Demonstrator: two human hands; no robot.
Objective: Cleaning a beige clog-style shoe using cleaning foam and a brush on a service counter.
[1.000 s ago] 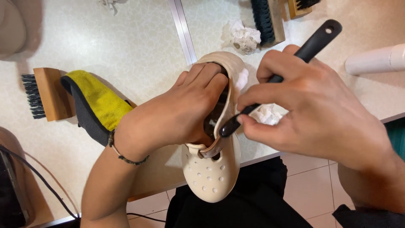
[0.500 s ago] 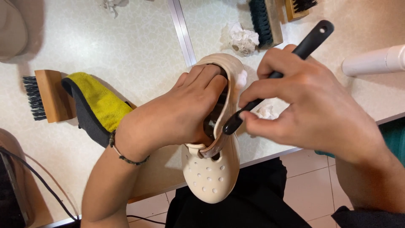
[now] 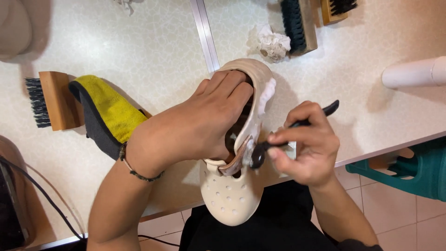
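Two bare hands work on a cream perforated clog (image 3: 231, 195) at the centre of the frame, at the front edge of a pale speckled table (image 3: 139, 56). The left hand (image 3: 195, 125) comes in from the lower left, wrist cocked, its fingers pushed into the shoe's opening and closed around the upper wall, clamped on the clog. The right hand (image 3: 306, 148) enters from the lower right, fingers pinched shut on a black-handled brush (image 3: 290, 132); the brush head meets the shoe's rim just right of centre, the handle slanting up to the right.

The clog's long axis runs nearly top to bottom in the frame, tipped slightly: its holed toe points to the lower edge and overhangs the table, and its heel end points up toward a crumpled white tissue (image 3: 274, 44). White foam streaks the right side wall.

Compared with a second ago, the right hand has dropped lower and rolled, so the brush handle lies flatter and much of it is hidden behind the fingers; the left hand's grip and the clog's heading are unchanged.

At left lie a wooden brush (image 3: 51, 100) and a yellow-and-grey cloth (image 3: 109, 111); a white cylinder (image 3: 413, 72) rests at the right edge.
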